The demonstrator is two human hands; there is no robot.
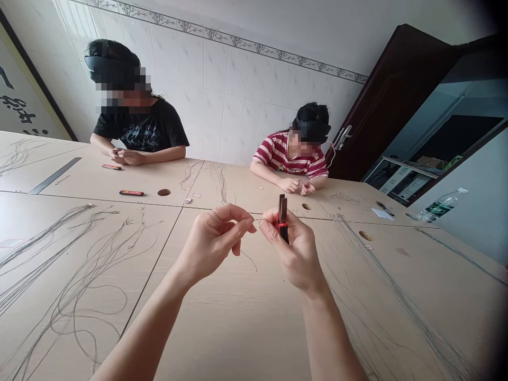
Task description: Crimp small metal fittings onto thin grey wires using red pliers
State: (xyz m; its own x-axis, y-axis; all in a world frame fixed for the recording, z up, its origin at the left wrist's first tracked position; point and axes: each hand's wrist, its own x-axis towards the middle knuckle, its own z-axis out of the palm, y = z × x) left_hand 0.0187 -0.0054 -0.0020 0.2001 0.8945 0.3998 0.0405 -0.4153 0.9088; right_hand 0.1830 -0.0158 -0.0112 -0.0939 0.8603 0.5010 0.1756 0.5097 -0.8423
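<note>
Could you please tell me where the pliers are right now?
In the head view, the pliers are just right of centre, held in the right hand with their jaws pointing up; the left hand is close beside it.

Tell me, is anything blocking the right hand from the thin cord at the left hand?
Nothing visible does. The right hand nearly meets the left hand, and the thin cord hangs below the left. The pliers point upward, clear of the cord.
</note>
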